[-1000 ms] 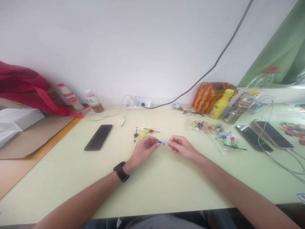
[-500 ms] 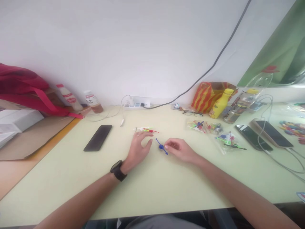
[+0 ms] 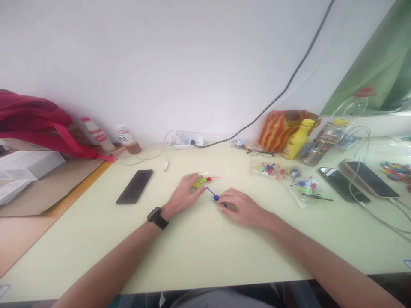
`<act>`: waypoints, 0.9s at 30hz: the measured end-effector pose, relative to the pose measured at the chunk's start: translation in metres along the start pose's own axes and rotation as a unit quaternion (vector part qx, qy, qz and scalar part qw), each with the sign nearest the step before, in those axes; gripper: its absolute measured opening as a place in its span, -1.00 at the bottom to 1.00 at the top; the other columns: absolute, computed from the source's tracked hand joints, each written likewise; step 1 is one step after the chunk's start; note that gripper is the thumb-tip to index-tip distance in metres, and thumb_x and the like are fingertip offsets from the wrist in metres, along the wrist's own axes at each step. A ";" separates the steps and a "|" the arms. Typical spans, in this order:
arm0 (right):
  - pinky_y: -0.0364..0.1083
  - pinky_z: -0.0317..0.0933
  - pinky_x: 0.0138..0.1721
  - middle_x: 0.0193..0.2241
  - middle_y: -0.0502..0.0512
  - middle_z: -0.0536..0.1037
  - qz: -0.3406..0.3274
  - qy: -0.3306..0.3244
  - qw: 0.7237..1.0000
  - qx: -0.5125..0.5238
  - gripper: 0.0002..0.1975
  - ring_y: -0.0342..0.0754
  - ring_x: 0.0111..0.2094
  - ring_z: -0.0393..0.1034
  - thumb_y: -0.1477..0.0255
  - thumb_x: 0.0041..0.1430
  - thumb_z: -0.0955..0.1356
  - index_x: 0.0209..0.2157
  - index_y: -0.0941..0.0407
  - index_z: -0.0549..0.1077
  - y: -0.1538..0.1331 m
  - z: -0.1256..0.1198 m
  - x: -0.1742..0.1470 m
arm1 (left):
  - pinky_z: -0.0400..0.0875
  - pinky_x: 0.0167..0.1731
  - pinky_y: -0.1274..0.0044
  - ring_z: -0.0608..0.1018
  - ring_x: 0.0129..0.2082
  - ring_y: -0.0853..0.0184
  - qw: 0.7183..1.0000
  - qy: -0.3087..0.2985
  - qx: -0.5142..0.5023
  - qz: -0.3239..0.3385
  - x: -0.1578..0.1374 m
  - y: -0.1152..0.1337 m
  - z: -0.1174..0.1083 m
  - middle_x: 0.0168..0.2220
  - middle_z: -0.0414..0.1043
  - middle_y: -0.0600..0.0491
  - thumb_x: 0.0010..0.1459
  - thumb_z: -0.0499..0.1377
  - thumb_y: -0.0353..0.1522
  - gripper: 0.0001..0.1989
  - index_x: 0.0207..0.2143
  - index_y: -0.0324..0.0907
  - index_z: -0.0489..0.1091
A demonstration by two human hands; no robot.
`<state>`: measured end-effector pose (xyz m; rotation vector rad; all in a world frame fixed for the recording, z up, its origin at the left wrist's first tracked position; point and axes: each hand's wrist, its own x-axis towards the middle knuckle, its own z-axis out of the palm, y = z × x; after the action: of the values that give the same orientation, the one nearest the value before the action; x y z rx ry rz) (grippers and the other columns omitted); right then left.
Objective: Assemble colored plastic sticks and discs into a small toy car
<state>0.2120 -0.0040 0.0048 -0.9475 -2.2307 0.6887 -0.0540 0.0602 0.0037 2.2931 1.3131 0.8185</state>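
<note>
A blue plastic arrow spinner [image 3: 216, 198] with a round hub lies at a slant on the table's middle. Thumb and forefinger of my right hand [image 3: 245, 208] pinch its lower, arrowhead end. My left hand [image 3: 185, 194] is open, fingers stretched out and thumb apart. Its thumb tip is at the upper end of the blue spinner; whether it touches, I cannot tell. Beside and partly behind the left fingers lie more arrow spinners: a red one [image 3: 209, 179], a yellow-green one [image 3: 199, 182] and a white one, partly hidden.
Clear bags of coloured spinners [image 3: 308, 189] lie right of my hands, near two phones [image 3: 372, 179] with cables. A black phone [image 3: 134, 187] lies at left. Bottles, glasses [image 3: 260, 152], a striped bag [image 3: 272, 130] and a power strip [image 3: 184, 143] line the wall.
My right hand has shifted its grip from beside the hub to the blue spinner's arrowhead end. My left hand has lowered and its thumb has come to the spinner's other end.
</note>
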 end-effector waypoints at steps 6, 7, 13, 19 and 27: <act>0.19 0.32 0.10 -0.03 0.16 0.62 -0.024 0.000 0.999 -0.028 -0.76 0.16 0.05 0.42 0.44 0.34 0.36 -0.01 -0.02 0.58 0.001 -0.002 0.000 | 0.24 0.34 0.18 0.38 0.32 0.08 0.988 -0.096 -0.100 0.065 -0.004 0.021 -0.006 0.26 0.44 -0.01 0.47 0.02 -0.17 -0.61 0.21 0.06 0.49; 0.18 0.31 0.10 -0.04 0.16 0.62 -0.027 -0.001 0.999 -0.029 -0.77 0.16 0.05 0.41 0.45 0.34 0.37 -0.02 -0.02 0.58 0.001 -0.002 0.000 | 0.25 0.33 0.19 0.39 0.32 0.08 0.986 -0.105 -0.106 0.070 -0.005 0.023 -0.007 0.26 0.44 0.00 0.46 0.04 -0.17 -0.62 0.20 0.07 0.50; 0.16 0.28 0.07 -0.10 0.14 0.58 -0.033 0.021 0.999 -0.018 -0.85 0.16 0.03 0.35 0.48 0.27 0.40 -0.14 -0.01 0.52 0.001 -0.003 0.002 | 0.48 0.13 0.28 0.40 0.32 0.03 0.978 -0.145 -0.116 0.097 -0.013 0.034 -0.003 0.21 0.49 -0.08 0.29 0.28 -0.20 -0.62 0.14 0.02 0.52; 0.08 0.29 -0.13 -0.32 0.08 0.50 -0.025 0.117 0.993 -0.008 -0.81 0.09 -0.20 0.36 0.39 0.20 0.48 -0.25 0.01 0.39 -0.003 -0.008 0.002 | 0.49 0.12 0.31 0.58 0.15 0.09 0.968 -0.156 -0.159 0.116 -0.016 0.045 -0.001 0.19 0.51 -0.07 0.33 0.25 -0.26 -0.63 0.17 -0.01 0.47; 0.20 0.21 0.22 0.16 0.19 0.49 -0.012 0.071 0.992 -0.106 -0.47 0.20 0.21 0.29 0.17 0.24 0.46 0.19 0.00 0.37 0.007 -0.016 0.001 | 0.45 0.16 0.26 0.55 0.14 0.08 0.981 -0.122 -0.096 0.115 -0.017 0.038 0.001 0.20 0.48 -0.08 0.23 0.34 -0.17 -0.38 0.30 0.00 0.33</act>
<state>0.2262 0.0049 0.0114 -1.0362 -2.2151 0.3668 -0.0354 0.0265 0.0192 2.3284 0.8387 0.6748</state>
